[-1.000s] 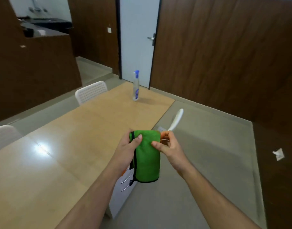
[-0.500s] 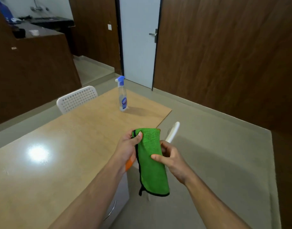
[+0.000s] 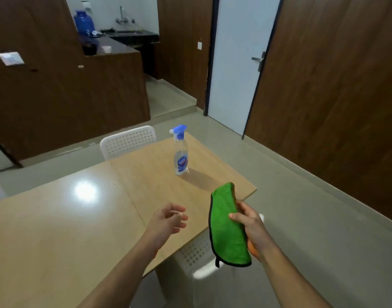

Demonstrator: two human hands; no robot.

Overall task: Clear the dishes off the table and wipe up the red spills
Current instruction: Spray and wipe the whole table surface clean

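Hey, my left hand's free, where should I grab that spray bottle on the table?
Probably the narrow neck just under the blue trigger head of the spray bottle. It stands upright with bare table around it, so the left hand can come in from the near side, fingers wrapping the neck.

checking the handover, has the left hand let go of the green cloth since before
Yes. The left hand has moved off the green cloth, now open over the table; the right hand holds it.
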